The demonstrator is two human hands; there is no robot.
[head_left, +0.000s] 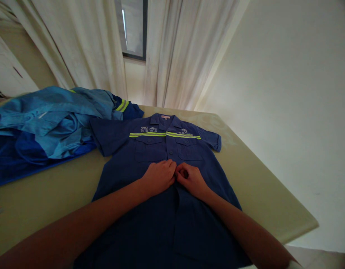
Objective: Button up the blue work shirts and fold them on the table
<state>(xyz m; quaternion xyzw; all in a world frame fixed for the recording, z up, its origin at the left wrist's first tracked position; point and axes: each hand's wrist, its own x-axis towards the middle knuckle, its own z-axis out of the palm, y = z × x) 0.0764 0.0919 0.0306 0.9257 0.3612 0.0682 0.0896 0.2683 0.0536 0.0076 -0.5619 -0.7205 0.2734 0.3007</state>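
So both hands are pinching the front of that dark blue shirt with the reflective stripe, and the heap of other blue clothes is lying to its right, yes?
Not quite. The head view shows the heap of other blue clothes lying to the left of the dark blue shirt, not the right. The rest holds: the left hand and right hand meet at the shirt's front, below the reflective stripe.

Both forearms are showing bare from the bottom edge of the view up to the left hand [159, 176] and right hand [191, 180]. No sleeves, rings or watch are showing, though dim light may be hiding small details.
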